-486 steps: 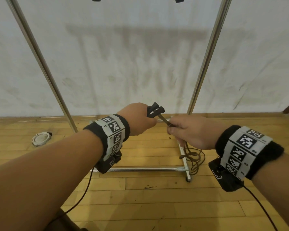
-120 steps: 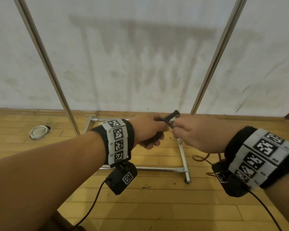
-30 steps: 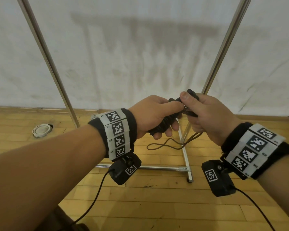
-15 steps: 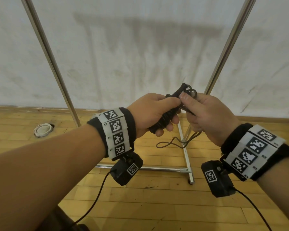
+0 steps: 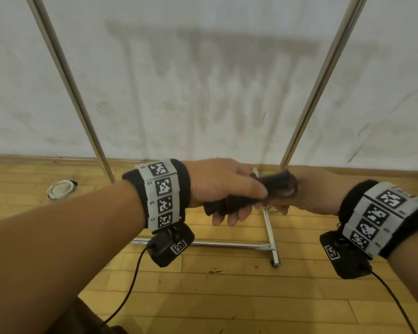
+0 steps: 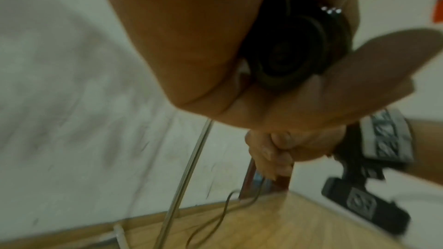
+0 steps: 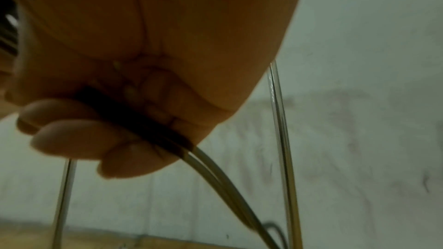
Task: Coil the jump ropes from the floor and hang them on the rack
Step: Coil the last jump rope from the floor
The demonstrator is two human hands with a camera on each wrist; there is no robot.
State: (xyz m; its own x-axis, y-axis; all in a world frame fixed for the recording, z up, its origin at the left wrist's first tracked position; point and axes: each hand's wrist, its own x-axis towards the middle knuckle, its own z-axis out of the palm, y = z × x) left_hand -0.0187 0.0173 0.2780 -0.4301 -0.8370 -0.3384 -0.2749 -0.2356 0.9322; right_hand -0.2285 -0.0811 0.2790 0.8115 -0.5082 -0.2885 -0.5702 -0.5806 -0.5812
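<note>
Handles point(image 5: 229, 203) stay clamped in the left hand point(image 5: 217, 186) in front of the rack point(image 5: 270, 227) — right hand point(image 5: 307, 191) pinching what looks like blurred cord point(image 7: 215, 169) — so wrap each turn snug, without slack.

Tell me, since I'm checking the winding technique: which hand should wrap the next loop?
Probably the right hand: it pinches the loose rope strands, while the left hand grips the black handles as anchor.
</note>
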